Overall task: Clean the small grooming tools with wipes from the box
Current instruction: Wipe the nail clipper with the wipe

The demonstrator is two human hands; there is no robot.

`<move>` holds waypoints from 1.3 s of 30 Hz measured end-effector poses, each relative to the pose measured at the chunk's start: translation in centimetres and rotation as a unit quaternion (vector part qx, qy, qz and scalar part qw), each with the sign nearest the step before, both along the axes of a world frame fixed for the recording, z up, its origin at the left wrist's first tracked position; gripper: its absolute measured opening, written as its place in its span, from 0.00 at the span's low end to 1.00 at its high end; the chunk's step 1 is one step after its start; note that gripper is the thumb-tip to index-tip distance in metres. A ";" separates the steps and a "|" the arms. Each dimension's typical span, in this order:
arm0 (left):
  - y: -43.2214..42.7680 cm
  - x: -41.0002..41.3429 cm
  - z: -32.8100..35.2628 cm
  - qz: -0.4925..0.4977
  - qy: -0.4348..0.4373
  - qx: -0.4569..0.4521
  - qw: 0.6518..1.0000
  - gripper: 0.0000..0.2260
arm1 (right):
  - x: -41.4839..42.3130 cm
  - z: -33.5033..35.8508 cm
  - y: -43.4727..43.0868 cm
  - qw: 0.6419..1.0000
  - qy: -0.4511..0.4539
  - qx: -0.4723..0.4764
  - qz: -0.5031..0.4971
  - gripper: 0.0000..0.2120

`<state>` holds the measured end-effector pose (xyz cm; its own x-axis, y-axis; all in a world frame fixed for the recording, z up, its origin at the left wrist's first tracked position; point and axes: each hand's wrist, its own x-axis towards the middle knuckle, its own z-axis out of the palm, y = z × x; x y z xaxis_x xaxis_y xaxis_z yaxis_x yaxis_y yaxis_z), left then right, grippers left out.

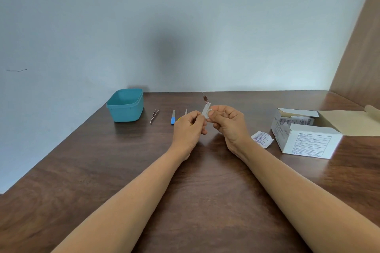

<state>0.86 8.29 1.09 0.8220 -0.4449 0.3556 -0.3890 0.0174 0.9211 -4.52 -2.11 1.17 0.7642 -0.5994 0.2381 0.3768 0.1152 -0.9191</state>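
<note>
Left hand [188, 127] pinching clipper [205, 98]; right hand [229, 124] pinching thin, limp wipe [206, 111] around it. Likely light, stiff, slippery metal; best held mid-body.

Pale blue-grey wall [185, 16] behind a dark wood-grain table [102, 170], with perhaps a wooden panel [359, 57] at right.

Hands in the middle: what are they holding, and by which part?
Together they hold a small metal tool. The left hand seems to grip its lower end; the right hand pinches a white wipe around its middle.
</note>
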 end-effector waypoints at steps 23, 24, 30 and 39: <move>0.0 -0.2 -0.1 -0.035 -0.055 0.042 0.997 0.11 | 0.0 0.0 -0.9 0.992 -0.030 0.124 0.016 0.07; 0.0 -0.2 -0.1 -0.034 -0.055 0.041 0.997 0.11 | 0.0 0.0 -0.8 0.993 -0.021 0.111 0.022 0.06; 0.0 0.1 -0.3 -0.026 -0.048 0.028 0.998 0.12 | 0.1 -0.2 -0.5 0.998 0.020 0.036 0.037 0.06; 0.1 0.1 -0.5 -0.033 -0.129 0.114 0.985 0.15 | 0.3 -0.2 -1.2 0.990 -0.029 0.135 -0.002 0.14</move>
<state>0.92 8.39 0.61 0.6838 -0.5867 0.4339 -0.6158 -0.1451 0.7744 -4.26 -3.36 0.92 0.7519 -0.6497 0.1121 0.4286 0.3525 -0.8319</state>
